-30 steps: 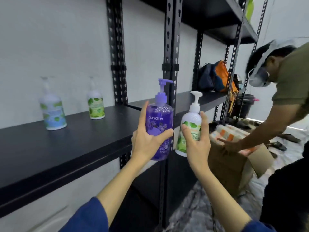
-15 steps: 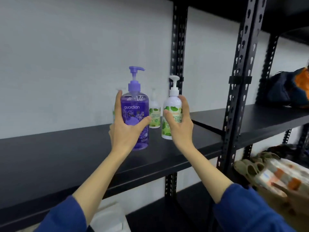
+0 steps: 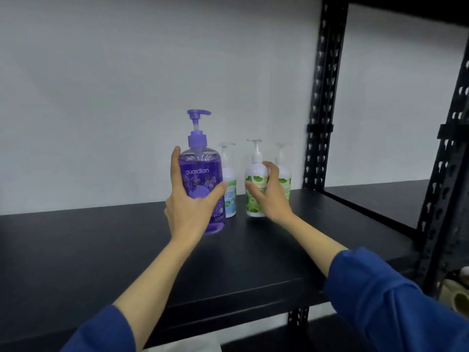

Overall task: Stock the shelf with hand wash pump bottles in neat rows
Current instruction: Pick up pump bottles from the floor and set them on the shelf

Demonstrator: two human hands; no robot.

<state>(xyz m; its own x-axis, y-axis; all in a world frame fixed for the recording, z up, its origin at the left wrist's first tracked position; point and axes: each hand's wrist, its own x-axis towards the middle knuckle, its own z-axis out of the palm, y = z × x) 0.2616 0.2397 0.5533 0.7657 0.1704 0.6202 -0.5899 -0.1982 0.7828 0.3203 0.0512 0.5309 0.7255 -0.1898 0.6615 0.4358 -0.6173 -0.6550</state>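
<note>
My left hand [image 3: 189,212] grips a purple pump bottle [image 3: 200,174] marked "guardian", held upright just above the black shelf [image 3: 101,250]. My right hand [image 3: 270,196] holds a white bottle with a green leaf label [image 3: 255,184], whose base is at the shelf surface. Behind them near the wall stand two more white pump bottles: one with a blue-green label [image 3: 229,189] and one with a green label [image 3: 284,174], partly hidden by my right hand.
Black perforated uprights stand at the right, one at the back [image 3: 321,97] and one at the front [image 3: 449,186]. A second black shelf [image 3: 380,196] continues to the right. The white wall backs the shelf. Pale objects show at the lower right corner [image 3: 456,295].
Both hands have carried their bottles further in over the shelf toward the two bottles at the back. The view has swung left and closer to the shelf.
</note>
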